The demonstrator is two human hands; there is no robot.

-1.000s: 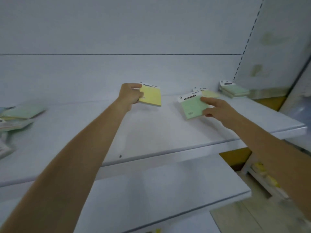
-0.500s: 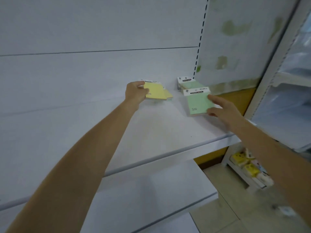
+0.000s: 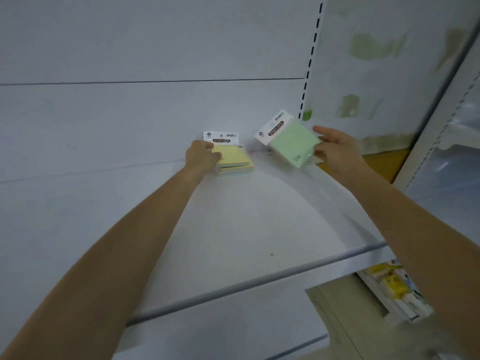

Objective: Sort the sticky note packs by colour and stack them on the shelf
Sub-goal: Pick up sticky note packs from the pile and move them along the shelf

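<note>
A yellow sticky note pack (image 3: 235, 155) with a white header card lies on top of a short stack against the back wall of the white shelf (image 3: 246, 229). My left hand (image 3: 202, 157) grips its left edge. My right hand (image 3: 335, 149) holds a green sticky note pack (image 3: 291, 144) by its right edge, tilted and raised above the shelf's back right corner. A bit of another white header card shows just below the green pack; what lies under it is hidden.
A slotted upright (image 3: 310, 61) and a stained side panel (image 3: 389, 74) close the shelf on the right. A lower shelf (image 3: 220, 331) juts out below. Yellow packaged goods (image 3: 389, 281) sit on a low rack at the bottom right.
My left hand has brought the yellow pack down onto the stack at the back wall. My right hand has lifted and tilted the green pack over the back right corner. The view swung right.
</note>
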